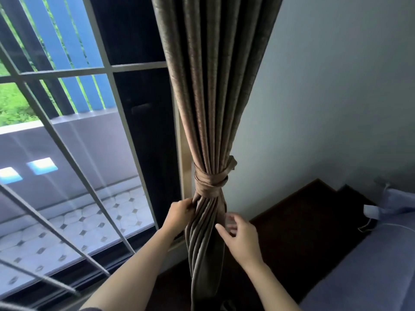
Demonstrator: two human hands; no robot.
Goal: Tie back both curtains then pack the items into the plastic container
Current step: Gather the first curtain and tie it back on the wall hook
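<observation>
The taupe pleated fabric curtain (211,108) hangs gathered between the window's pale frame edge (183,153) and the grey-blue painted wall (325,97). A matching fabric tieback (210,179) is wrapped and knotted around it low down. The left hand (178,213) grips the folds on the curtain's left side, just below the knot, with its fingers curled into the cloth. The right hand (240,239) is spread wide, fingers loose and blurred, just beside the curtain's right edge; whether it touches cannot be told. White metal grille bars (67,70) cross the glass on the left. To the right, a dark brown wooden surface (303,221) runs along the wall, bordered by blue-grey upholstery (370,265) at the lower right.
</observation>
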